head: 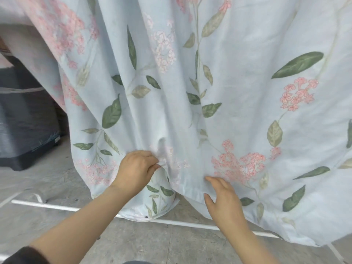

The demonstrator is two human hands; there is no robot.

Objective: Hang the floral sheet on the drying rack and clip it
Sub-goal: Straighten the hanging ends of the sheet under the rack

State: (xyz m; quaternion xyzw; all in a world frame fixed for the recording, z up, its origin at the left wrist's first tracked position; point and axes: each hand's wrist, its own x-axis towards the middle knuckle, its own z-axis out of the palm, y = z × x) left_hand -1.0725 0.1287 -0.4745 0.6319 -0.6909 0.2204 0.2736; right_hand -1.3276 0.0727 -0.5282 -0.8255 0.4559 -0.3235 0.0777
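- Down near the concrete floor (57,183), the floral sheet (228,88) hangs in folds, its hem just above the white rack bar (57,207).
- Left hand (136,169) pinches a fold near the hem.
- Right hand (224,201) is relaxed, with straight fingers touching the cloth.
- A dark bin (22,121) stands at left.

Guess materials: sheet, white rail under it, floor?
Sheet: thin woven fabric, probably cotton, matte; it drapes in soft folds. Rail: likely white-painted metal tube, smooth, faint sheen. Floor: grey concrete or stone tile, matte, mottled, with a seam.
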